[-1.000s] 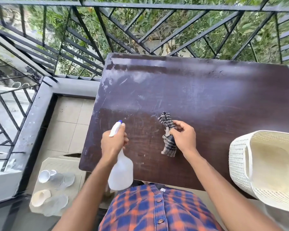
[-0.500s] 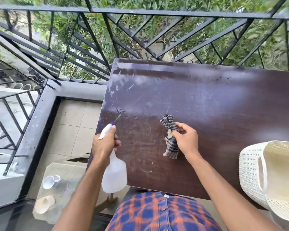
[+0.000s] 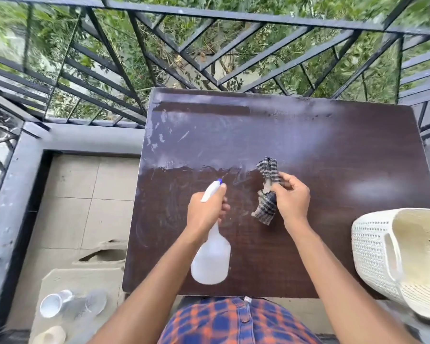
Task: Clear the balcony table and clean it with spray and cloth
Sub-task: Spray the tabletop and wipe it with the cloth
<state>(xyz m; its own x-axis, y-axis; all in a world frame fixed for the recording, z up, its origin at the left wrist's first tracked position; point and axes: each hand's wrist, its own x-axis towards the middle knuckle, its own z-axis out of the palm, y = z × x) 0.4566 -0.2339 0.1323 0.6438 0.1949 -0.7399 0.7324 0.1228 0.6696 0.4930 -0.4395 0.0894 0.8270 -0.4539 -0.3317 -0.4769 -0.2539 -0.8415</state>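
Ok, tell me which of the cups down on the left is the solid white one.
The white cup, just left of the clear cup. It is opaque and bright, while the cream cup at the bottom edge is yellowish.

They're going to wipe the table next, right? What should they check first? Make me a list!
1. Cups off the table: ok, the white and clear plastic cups lie low at the left, beside the dark brown wooden table.
2. Cloth ready: ok, the right hand pinches the checked grey cloth.
3. Bottle steady: ok, the left hand grips the white plastic spray bottle.
4. Surface wet: ok, wet streaks show ahead of the bottle.
5. White perforated plastic basket out of the way: cannot tell whether it rests on the near right corner.
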